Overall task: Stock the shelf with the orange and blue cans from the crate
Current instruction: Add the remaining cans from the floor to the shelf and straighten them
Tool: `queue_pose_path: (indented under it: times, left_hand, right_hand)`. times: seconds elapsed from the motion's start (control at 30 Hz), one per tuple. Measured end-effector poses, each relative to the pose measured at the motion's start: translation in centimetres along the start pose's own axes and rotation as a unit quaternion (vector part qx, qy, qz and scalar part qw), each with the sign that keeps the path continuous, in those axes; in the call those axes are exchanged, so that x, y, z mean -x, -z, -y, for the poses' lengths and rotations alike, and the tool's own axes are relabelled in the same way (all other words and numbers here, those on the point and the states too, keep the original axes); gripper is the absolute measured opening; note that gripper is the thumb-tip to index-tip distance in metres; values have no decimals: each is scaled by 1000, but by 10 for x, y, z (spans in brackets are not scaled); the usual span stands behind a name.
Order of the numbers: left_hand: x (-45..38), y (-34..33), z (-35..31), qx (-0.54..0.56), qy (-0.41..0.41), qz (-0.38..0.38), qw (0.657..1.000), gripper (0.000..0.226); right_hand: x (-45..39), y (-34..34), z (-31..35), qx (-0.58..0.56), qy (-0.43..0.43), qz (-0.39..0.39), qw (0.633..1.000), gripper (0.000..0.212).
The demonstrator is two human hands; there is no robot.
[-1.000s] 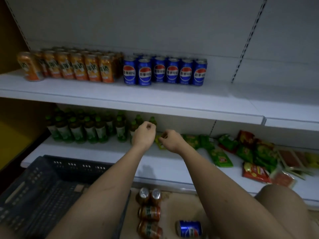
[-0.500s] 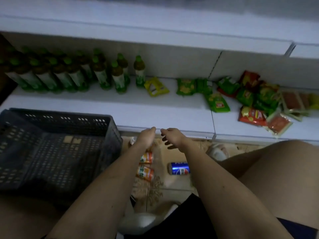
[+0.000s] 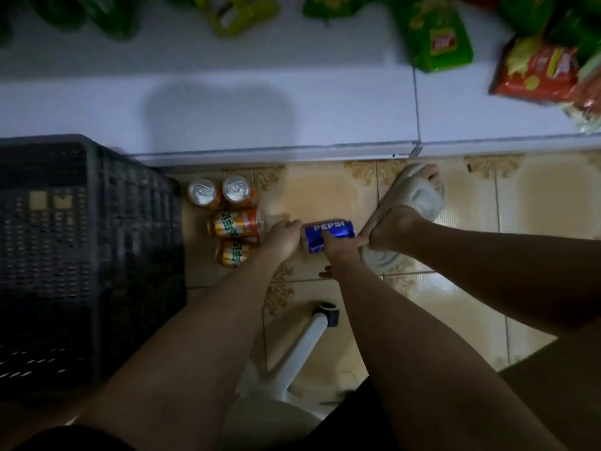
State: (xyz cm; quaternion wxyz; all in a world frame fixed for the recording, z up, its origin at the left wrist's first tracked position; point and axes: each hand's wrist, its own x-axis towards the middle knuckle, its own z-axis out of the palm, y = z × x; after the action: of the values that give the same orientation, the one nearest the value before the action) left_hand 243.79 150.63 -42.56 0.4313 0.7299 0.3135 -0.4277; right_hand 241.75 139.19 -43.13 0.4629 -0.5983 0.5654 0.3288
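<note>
On the tiled floor beside the dark crate [image 3: 81, 255], the right hand [image 3: 338, 252] curls its fingers over a blue can [image 3: 328, 234] lying on its side, white lettering up. The left hand [image 3: 281, 239] reaches toward two lying orange cans [image 3: 234, 226]; its grip cannot be told. Two more stand upright behind.

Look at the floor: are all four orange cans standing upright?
No. Two orange cans stand upright; the two nearer ones lie on their sides.

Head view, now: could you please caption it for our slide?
Both hands reach the lying Pepsi can on the floor, beside four orange cans and the crate.
</note>
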Motion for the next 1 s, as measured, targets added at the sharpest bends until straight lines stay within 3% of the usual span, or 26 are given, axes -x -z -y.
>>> queue_pose_path:
  times: [0.27,0.47,0.63,0.7,0.83,1.0]
  left_hand:
    - [-29,-13,-2,10,29,7,999,42]
    - [-32,-4,8,16,20,6,1000,40]
    - [-13,16,3,8,-4,3,1000,39]
    - [-1,26,-1,23,-19,-9,1000,41]
    - [26,45,-9,63,-72,-44,994,39]
    - [74,77,-33,81,-178,-91,977,32]
  right_hand:
    - [-44,-19,0,-199,-77,39,976,87]
    - [-48,-16,-4,-223,-56,33,973,97]
    - [-19,-6,0,-185,-5,31,982,84]
    - [-2,-1,5,-182,13,61,981,85]
    - [33,7,12,-163,51,150,974,56]
    - [89,10,27,-173,166,197,951,56]
